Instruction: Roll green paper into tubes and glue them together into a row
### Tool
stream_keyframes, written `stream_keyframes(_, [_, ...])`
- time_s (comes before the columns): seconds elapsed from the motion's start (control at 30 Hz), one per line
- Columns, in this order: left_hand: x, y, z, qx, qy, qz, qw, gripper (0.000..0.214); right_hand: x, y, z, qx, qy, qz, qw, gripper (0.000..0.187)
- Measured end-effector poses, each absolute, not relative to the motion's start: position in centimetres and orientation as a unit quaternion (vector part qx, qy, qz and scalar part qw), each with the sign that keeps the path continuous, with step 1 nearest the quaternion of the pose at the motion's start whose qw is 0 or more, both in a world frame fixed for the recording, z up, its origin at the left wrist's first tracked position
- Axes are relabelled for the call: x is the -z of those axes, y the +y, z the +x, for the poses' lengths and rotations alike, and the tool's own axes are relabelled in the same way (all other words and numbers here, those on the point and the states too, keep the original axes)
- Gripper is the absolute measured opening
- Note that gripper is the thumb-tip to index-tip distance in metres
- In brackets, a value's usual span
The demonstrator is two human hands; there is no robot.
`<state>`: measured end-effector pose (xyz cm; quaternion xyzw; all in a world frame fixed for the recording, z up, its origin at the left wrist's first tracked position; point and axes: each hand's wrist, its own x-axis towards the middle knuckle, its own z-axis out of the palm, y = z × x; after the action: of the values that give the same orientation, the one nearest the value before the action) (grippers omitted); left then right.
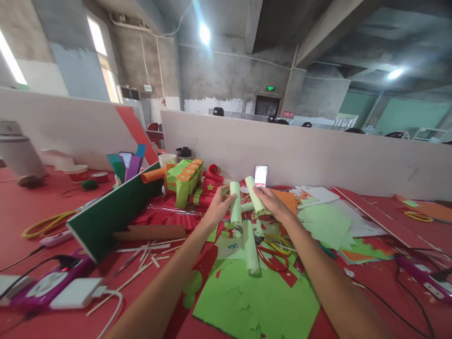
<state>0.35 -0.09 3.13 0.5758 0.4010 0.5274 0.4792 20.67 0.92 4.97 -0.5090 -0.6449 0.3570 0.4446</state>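
Note:
My left hand [219, 205] is closed on a pale green paper tube [235, 203] held nearly upright. In my right hand [271, 202] is a second pale green paper tube [254, 195], tilted with its top to the left. The two tubes are a small gap apart. Below them, a third paper tube [250, 247] lies over a big green sheet [257, 301]. Red-handled scissors [273, 263] and a yellow-handled pair [280, 245] lie just right of it. Behind my left hand stands a green and orange paper model [184, 179].
A dark green board [113, 216] stands on edge at left, near a purple power strip [52, 282]. Thin wooden sticks [141, 268] lie scattered. A phone [261, 175] leans against the white partition [303, 150]. Green paper sheets [325, 221] and cables lie at right.

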Motion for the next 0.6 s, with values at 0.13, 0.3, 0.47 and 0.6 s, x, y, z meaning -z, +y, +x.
stream_keyframes(0.13, [-3.0, -0.5, 0.9, -0.516, 0.399, 0.583, 0.484, 0.054, -3.6, -1.1, 20.5, -0.424, -0.617, -0.482, 0.455, 0.04])
stream_keyframes(0.3, [-2.6, -0.5, 1.3, -0.506, 0.406, 0.59, 0.481, 0.053, -2.2, -1.9, 20.3, -0.463, -0.579, -0.451, 0.497, 0.041])
stream_keyframes(0.47, [-2.5, -0.6, 1.6, -0.497, 0.378, 0.602, 0.498, 0.047, -1.4, -1.9, 20.3, -0.448, -0.587, -0.43, 0.519, 0.046])
stream_keyframes(0.6, [-2.7, -0.8, 1.7, -0.498, 0.38, 0.597, 0.502, 0.038, -1.3, -1.8, 20.3, -0.438, -0.6, -0.428, 0.515, 0.044])
